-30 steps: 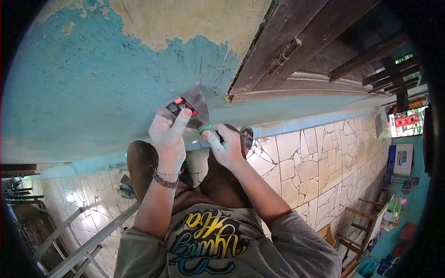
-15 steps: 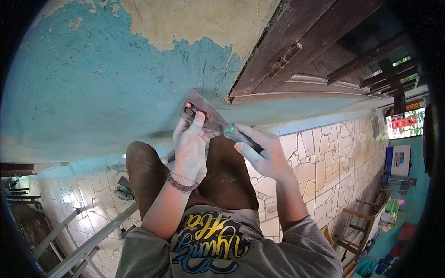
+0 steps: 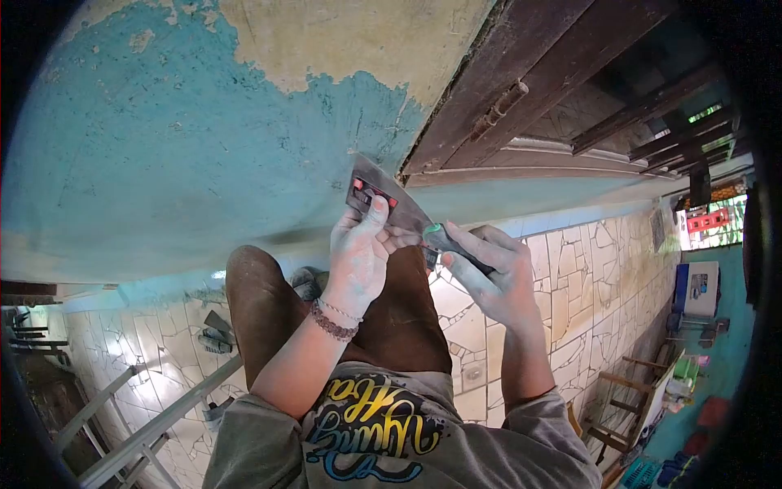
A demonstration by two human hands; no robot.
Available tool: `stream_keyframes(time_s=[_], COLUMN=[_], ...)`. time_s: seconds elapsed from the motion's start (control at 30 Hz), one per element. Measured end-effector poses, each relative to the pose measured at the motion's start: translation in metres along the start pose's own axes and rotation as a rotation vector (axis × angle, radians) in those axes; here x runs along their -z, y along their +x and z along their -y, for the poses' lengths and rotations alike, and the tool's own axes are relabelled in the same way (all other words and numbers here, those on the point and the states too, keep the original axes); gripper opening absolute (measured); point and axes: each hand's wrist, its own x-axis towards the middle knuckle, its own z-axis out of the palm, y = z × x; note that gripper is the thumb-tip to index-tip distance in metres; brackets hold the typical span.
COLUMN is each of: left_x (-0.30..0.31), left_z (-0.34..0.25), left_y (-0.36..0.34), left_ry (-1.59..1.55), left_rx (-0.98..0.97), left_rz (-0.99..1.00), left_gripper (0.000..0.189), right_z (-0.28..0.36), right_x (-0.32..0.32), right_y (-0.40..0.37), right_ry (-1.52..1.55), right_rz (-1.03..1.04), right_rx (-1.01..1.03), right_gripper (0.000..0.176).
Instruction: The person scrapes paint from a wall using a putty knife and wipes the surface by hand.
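Observation:
A wide-bladed putty knife [image 3: 411, 213] is held in front of my knees, its grey blade slanting up to the left. My left hand [image 3: 358, 265] pinches the blade, thumb on top beside a black-and-red patch [image 3: 373, 194]. Around the dark handle with its green collar [image 3: 432, 234], my right hand [image 3: 501, 277] is closed, thumb and forefinger along it. A small dark piece with pale print [image 3: 430, 258] shows just below the collar. Whitish dust coats both hands. Behind the blade is the turquoise wall [image 3: 204, 163], with a bare beige patch [image 3: 350, 41] higher up.
A brown wooden window frame [image 3: 456, 138] adjoins the wall at upper right. Metal ladder rails [image 3: 167, 420] stand at lower left, near a dark flat tool [image 3: 217, 322] on the stone-patterned floor [image 3: 570, 293]. Wooden furniture [image 3: 623, 399] is at lower right.
Both hands have shifted right with the putty knife. The small printed piece below the collar now shows, and a grey foot-shaped form has come into view between the knees.

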Motion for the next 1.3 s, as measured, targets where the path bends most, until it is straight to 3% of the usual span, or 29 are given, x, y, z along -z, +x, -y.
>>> stream_keyframes(time_s=[0.37,0.8,0.9,1.1,1.3], left_x=[0.004,0.007,0.009,0.005,0.012], left_z=[-0.001,0.008,-0.001,0.004,-0.002], left_y=[0.010,0.007,0.011,0.005,0.004], left_ry=[-0.001,-0.043,-0.019,0.054,0.060], left_rx=[-0.047,0.032,-0.074,0.046,0.013], left_rz=[-0.003,0.052,0.037,0.061,0.081], left_gripper=[0.022,0.021,0.021,0.026,0.024], right_z=[-0.005,-0.002,0.004,0.002,0.001], right_x=[-0.008,-0.010,-0.013,-0.005,-0.010], right_y=[0.002,-0.005,0.003,0.000,-0.006], right_ry=[-0.057,-0.098,-0.070,-0.075,-0.046], right_rz=[-0.030,-0.065,-0.046,-0.052,-0.024], right_rx=[0.024,0.013,0.016,-0.024,-0.055], right_gripper=[0.039,0.036,0.036,0.034,0.034])
